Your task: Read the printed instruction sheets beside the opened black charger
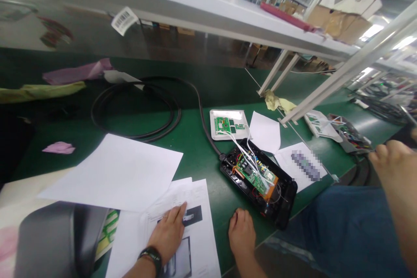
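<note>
My left hand [169, 231], with a black watch on the wrist, lies flat and open on a printed sheet [195, 226] at the near edge of the green table. My right hand [241, 231] rests on the bare green mat [202, 156] beside that sheet, fingers curled under with nothing visible in them. Just beyond it lies an open black device case [280, 202] with a green circuit board [256, 178] and orange parts inside. White wires run from it to a white cover [216, 132] holding a smaller green board.
A thick black cable [137, 108] coils behind the case. Blank white sheets [114, 173] lie left; a dark grey housing [55, 239] sits at the near left. Another person's arm [397, 178] and blue-trousered leg [342, 230] are at right, near a second opened unit [350, 137].
</note>
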`<state>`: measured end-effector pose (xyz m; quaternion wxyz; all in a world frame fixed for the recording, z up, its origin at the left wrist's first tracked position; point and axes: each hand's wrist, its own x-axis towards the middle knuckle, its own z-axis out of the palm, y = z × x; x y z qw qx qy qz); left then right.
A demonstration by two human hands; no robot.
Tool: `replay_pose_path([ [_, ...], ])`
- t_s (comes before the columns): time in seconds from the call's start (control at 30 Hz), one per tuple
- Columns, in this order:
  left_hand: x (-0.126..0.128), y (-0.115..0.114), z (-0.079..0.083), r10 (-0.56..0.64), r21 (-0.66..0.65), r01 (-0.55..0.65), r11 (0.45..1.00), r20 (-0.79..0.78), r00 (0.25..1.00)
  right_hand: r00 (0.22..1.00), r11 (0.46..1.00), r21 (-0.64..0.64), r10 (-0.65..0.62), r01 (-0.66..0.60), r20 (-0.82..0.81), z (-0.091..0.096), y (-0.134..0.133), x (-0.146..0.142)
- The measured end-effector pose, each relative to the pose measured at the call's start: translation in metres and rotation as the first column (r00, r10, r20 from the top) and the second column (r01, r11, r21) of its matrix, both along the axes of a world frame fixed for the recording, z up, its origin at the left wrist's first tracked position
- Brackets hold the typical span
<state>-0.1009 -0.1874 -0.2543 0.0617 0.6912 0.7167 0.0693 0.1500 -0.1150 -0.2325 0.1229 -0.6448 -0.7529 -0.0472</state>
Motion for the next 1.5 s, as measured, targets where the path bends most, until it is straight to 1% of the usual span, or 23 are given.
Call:
replay_pose_path([
  [0.13,0.0,0.001,0.002,-0.027,0.004,0.027,1.0,-0.021,0.999,0.999,0.997,0.077,0.032,-0.031,-0.019,0.002,0.001,0.0],
  [0.23,0.0,0.001,0.002,-0.045,0.022,0.047,0.999,-0.064,0.997,0.999,0.995,0.095,0.037,-0.035,-0.016,0.002,0.0,0.0],
  [0.37,-0.001,0.0,0.002,-0.052,0.009,0.053,0.999,-0.062,0.997,0.999,0.996,0.083,0.033,-0.033,0.008,0.002,0.0,0.0],
  [0.47,-0.001,0.001,0.004,-0.059,-0.004,0.059,0.998,-0.048,0.997,0.999,0.998,0.058,0.031,-0.031,0.013,0.001,0.0,0.001],
  [0.63,0.001,0.001,0.011,-0.015,-0.017,0.014,1.0,-0.02,1.0,1.0,1.0,-0.002,-0.002,0.002,0.028,-0.004,0.0,0.001],
  [0.77,0.0,0.001,0.008,-0.051,-0.012,0.051,0.999,-0.047,0.998,0.999,1.0,0.003,-0.003,0.003,0.038,-0.008,0.0,0.002],
  [0.87,0.0,0.001,0.005,-0.042,0.01,0.043,0.999,-0.045,0.998,0.999,1.0,0.016,0.008,-0.008,0.043,-0.009,0.001,0.002],
  [1.07,-0.001,0.001,0.004,-0.041,0.004,0.041,0.999,-0.036,0.998,1.0,1.0,0.0,0.005,-0.005,0.011,-0.002,0.001,0.001],
  [1.2,0.001,0.002,0.008,-0.035,-0.015,0.035,0.999,0.008,0.999,1.0,1.0,0.023,-0.003,0.003,-0.014,0.002,-0.002,-0.001],
  [1.37,0.003,0.002,0.022,0.021,-0.058,-0.013,0.998,0.139,0.99,0.997,0.998,0.059,0.003,0.001,-0.072,0.005,0.0,0.001],
  [1.43,-0.001,0.004,0.029,0.035,-0.105,-0.01,0.994,0.237,0.971,0.994,1.0,0.023,0.003,0.0,-0.112,0.013,0.003,0.003],
  [1.5,-0.009,0.008,0.035,0.011,-0.15,0.043,0.988,0.339,0.941,0.986,0.996,-0.081,-0.042,0.029,-0.162,0.028,0.001,0.001],
])
